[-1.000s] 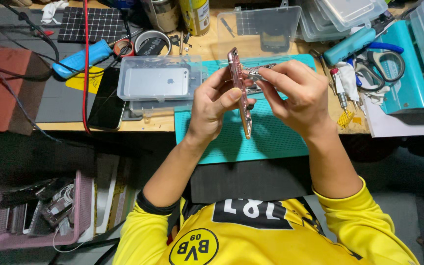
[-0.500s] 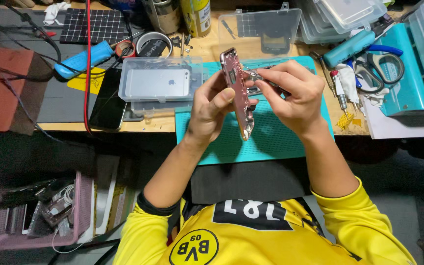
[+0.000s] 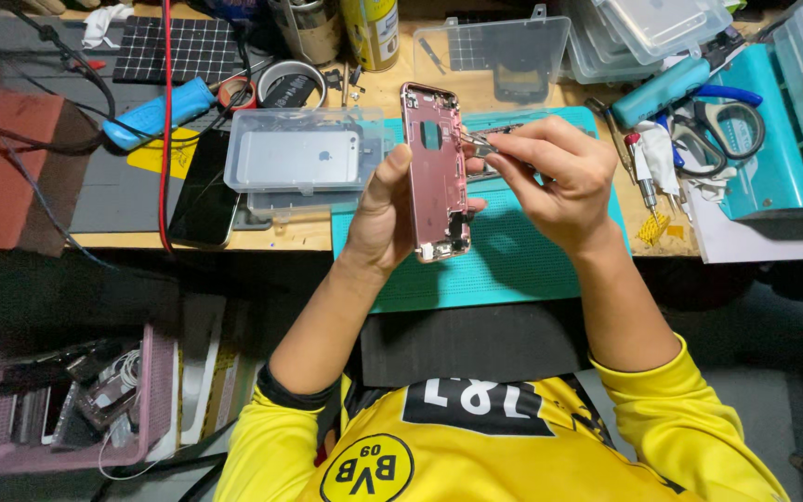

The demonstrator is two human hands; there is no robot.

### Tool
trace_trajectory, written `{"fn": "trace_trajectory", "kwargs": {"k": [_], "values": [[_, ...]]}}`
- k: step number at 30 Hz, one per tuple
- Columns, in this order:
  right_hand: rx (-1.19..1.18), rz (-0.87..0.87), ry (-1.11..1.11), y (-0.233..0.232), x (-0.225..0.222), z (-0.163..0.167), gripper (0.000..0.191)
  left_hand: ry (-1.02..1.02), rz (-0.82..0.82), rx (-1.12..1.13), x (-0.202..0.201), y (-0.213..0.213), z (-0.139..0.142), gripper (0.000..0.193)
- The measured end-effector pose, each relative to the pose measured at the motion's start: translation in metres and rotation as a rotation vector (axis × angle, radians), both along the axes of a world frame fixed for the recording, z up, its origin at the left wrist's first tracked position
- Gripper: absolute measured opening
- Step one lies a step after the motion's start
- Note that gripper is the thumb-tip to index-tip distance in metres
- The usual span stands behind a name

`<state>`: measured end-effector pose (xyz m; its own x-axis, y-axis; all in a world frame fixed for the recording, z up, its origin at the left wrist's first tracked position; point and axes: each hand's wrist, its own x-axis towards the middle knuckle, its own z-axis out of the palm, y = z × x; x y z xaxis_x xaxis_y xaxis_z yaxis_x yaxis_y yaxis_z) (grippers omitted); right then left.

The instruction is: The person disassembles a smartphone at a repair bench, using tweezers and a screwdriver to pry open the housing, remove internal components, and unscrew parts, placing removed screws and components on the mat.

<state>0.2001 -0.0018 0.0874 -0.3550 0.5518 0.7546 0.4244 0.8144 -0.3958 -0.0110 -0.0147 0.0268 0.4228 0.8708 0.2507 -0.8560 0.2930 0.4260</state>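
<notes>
My left hand (image 3: 381, 216) grips a pink phone housing (image 3: 436, 172) by its edge, holding it upright over the teal work mat (image 3: 513, 265) with its open inside turned toward my right hand. My right hand (image 3: 555, 177) pinches metal tweezers (image 3: 476, 144) whose tips touch the upper inside of the housing. Both hands sit close together above the mat near the desk's front edge.
A clear plastic box (image 3: 304, 158) with a silver phone back lies left of the hands, beside a dark phone (image 3: 202, 191). Clear lidded boxes (image 3: 494, 51), a blue tool (image 3: 666, 88), scissors (image 3: 727, 121) and screwdrivers (image 3: 643, 172) crowd the right. A pink basket (image 3: 67, 400) of parts sits lower left.
The pink housing has turned from edge-on and tilted to more upright, showing its inside. Both hands have shifted slightly, and the tweezers now reach into its upper part.
</notes>
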Motion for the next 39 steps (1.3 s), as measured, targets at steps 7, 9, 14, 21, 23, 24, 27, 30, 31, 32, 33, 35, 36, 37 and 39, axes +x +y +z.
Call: {"fn": "trace_trajectory", "kwargs": {"k": [7,9,14,21,23,24,27,30,31,32,33,35,36,37,39], "values": [[-0.089,-0.020,0.051,0.000,-0.002,-0.001,0.016,0.013,0.008,-0.002,0.001,0.003,0.000,0.069],[-0.099,-0.024,0.064,-0.001,-0.003,-0.001,0.016,0.020,0.016,0.000,0.002,0.003,0.000,0.069],[-0.093,-0.052,0.062,0.000,0.009,0.002,0.013,0.120,0.198,-0.001,-0.002,0.004,-0.001,0.067],[-0.093,-0.189,-0.264,0.016,0.025,-0.005,0.007,0.074,0.337,-0.083,-0.026,0.018,-0.004,0.062],[-0.088,-0.188,-0.311,0.016,0.020,-0.012,0.007,0.044,0.325,-0.094,-0.029,0.021,-0.005,0.060],[-0.087,-0.186,-0.334,0.016,0.017,-0.015,0.007,0.030,0.320,-0.101,-0.031,0.021,-0.005,0.060],[-0.120,-0.271,-0.518,0.015,0.010,-0.019,0.012,0.005,0.296,-0.137,-0.031,0.023,-0.003,0.061],[-0.109,-0.310,-0.507,0.012,0.010,-0.016,0.011,-0.008,0.259,-0.096,-0.032,0.022,0.002,0.060],[-0.112,-0.304,-0.444,0.011,0.011,-0.015,0.011,0.005,0.239,-0.106,-0.032,0.022,0.005,0.058],[-0.115,-0.298,-0.382,0.009,0.013,-0.013,0.012,0.017,0.218,-0.116,-0.032,0.021,0.007,0.056],[-0.116,-0.292,-0.318,0.009,0.014,-0.011,0.012,0.029,0.197,-0.126,-0.031,0.021,0.009,0.055],[-0.189,-0.250,-0.166,0.009,0.015,-0.008,0.013,0.055,0.160,-0.081,-0.028,0.021,0.013,0.056],[-0.225,-0.230,-0.090,0.009,0.016,-0.007,0.013,0.067,0.141,-0.058,-0.025,0.021,0.014,0.057],[-0.369,-0.218,0.010,0.009,0.016,-0.007,0.013,0.087,0.131,-0.041,-0.023,0.020,0.015,0.056],[-0.653,-0.183,0.211,0.009,0.016,-0.006,0.013,0.128,0.114,-0.004,-0.019,0.020,0.016,0.055]]}}
